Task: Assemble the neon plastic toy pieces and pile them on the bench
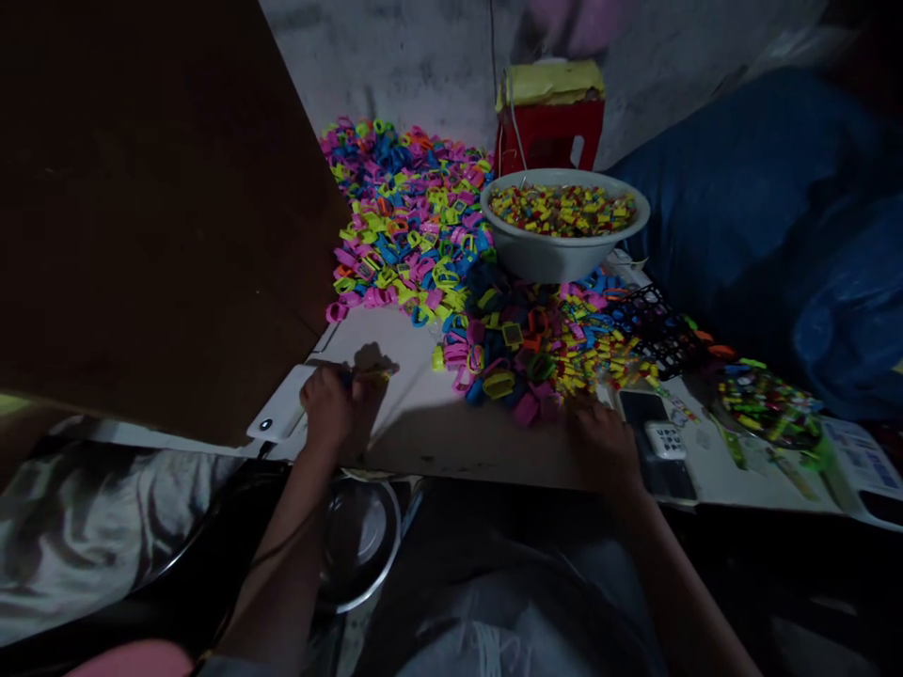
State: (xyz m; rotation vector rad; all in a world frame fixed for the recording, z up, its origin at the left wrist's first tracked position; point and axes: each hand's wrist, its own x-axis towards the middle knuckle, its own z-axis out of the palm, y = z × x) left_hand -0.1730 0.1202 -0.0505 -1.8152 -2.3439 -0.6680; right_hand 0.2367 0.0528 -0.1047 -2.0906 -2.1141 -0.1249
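Note:
My left hand (329,404) is over the left part of the white tabletop (416,432), its fingers closed around something small. A bit of dark blue and yellow shows at the fingertips, too dim to name. At the near edge of a heap of small yellow and red wrapped pieces (599,355), my right hand (605,442) reaches down with its fingers in shadow. Beside that heap lie loose plastic toy watches (498,362) in pink, blue, yellow and orange. A larger pile of them (416,221) spreads back to the wall.
A pale basin (557,254) full of small wrapped pieces stands behind, before a red stool (550,132). A brown board (155,207) rises at left. To the right are a black net basket (656,329), a phone (641,406), a filled bowl (768,404) and blue plastic (740,207).

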